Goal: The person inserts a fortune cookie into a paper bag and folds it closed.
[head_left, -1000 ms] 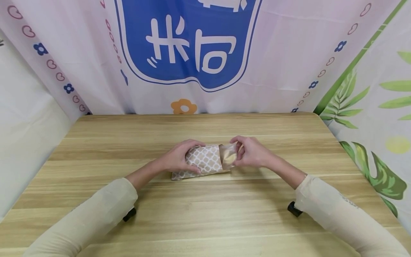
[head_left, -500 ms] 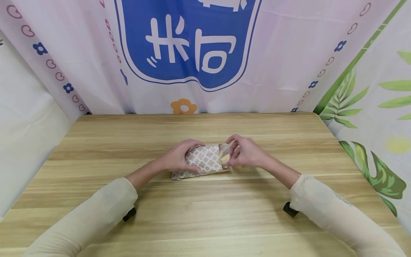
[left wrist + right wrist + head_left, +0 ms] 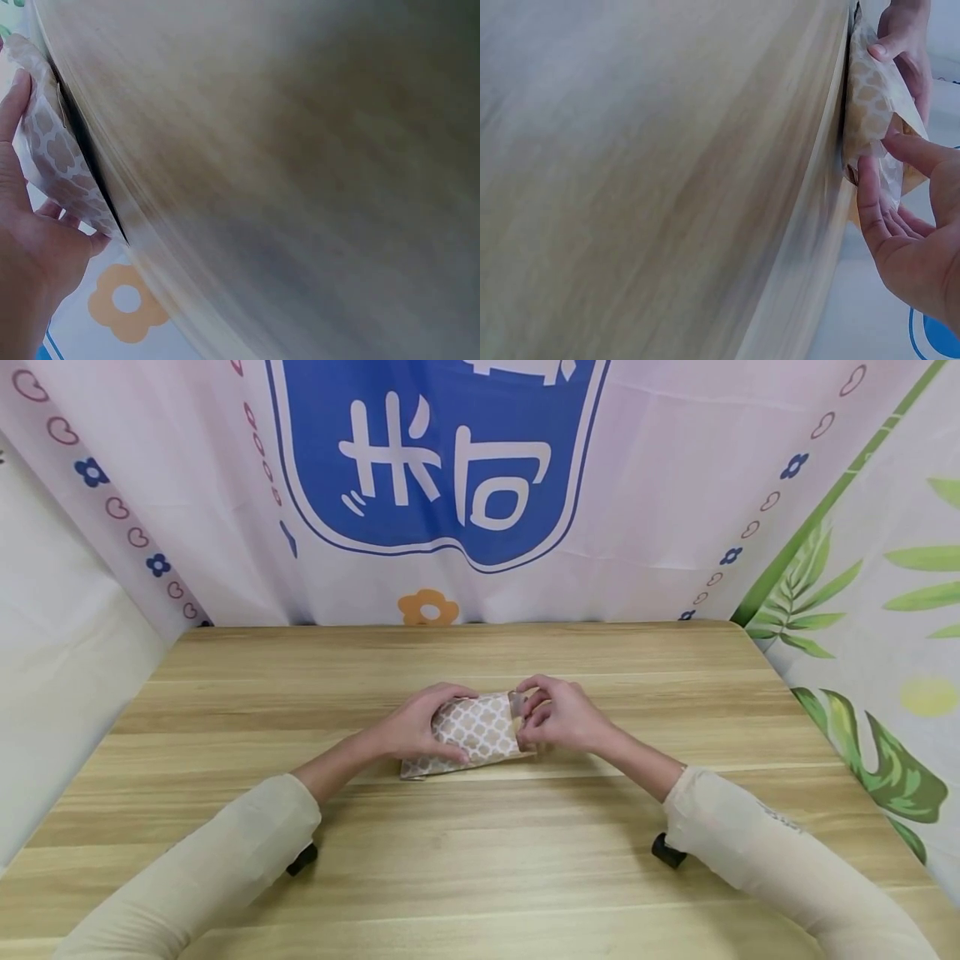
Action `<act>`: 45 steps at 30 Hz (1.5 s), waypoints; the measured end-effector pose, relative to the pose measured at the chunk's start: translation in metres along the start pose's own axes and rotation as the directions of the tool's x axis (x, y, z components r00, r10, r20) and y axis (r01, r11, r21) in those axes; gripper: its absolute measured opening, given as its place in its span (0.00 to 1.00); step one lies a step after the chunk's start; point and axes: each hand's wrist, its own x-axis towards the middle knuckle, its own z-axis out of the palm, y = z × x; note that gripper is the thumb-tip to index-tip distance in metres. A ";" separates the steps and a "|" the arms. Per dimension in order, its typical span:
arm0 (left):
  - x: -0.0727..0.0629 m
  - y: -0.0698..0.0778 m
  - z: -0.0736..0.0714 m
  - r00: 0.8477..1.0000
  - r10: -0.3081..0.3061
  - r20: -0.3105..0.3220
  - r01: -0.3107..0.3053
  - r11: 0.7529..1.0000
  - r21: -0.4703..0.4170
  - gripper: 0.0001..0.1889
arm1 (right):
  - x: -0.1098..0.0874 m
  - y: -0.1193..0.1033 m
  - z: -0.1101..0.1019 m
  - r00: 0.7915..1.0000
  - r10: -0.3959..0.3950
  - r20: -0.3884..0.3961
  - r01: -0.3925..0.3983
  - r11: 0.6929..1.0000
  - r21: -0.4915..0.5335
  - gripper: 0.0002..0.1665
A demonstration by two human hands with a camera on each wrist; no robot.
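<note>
A tan paper bag (image 3: 483,725) with a white lattice print lies on the wooden table, its mouth facing right. My left hand (image 3: 420,725) grips the bag's left part, thumb on the near side and fingers over the far side. At the mouth, my right hand (image 3: 564,718) pinches a clear plastic packet (image 3: 890,178) that sits mostly inside the bag. Something pale yellow showed in the packet earlier; now my fingers largely hide it. The right wrist view shows the thumb and fingers at the bag's opening. The left wrist view shows my left hand (image 3: 41,247) holding the patterned paper.
The wooden table (image 3: 465,860) stretches around the bag. A printed curtain (image 3: 637,510) hangs along its back edge, and a leaf-patterned cloth (image 3: 885,635) hangs at the right.
My right hand has moved left toward the bag, and the clear packet has slid further into the mouth. The left hand and the bag have stayed nearly still.
</note>
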 end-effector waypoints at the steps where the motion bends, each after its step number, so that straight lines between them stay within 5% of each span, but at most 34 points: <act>1: 0.000 0.000 0.000 1.000 0.001 0.000 -0.001 1.000 -0.002 0.49 | 0.000 0.000 0.000 1.000 -0.001 0.000 0.001 1.000 0.007 0.36; 9: -0.002 0.000 -0.003 0.999 0.035 0.020 -0.035 0.999 -0.006 0.52 | -0.003 0.003 0.001 0.999 0.013 0.037 -0.017 0.996 0.090 0.40; 16: -0.007 -0.005 -0.010 0.991 0.117 0.062 -0.124 0.984 0.127 0.63 | -0.003 0.005 0.001 0.999 0.010 0.036 -0.014 0.995 0.099 0.40; 25: -0.020 -0.007 -0.022 0.997 0.010 0.077 -0.031 0.963 0.269 0.64 | -0.004 0.006 0.000 0.999 0.027 0.035 -0.031 0.992 0.121 0.40; 45: -0.026 -0.011 -0.019 0.999 0.027 0.028 -0.033 0.964 0.263 0.60 | 0.000 0.003 0.007 1.000 -0.018 -0.025 0.021 0.992 0.123 0.40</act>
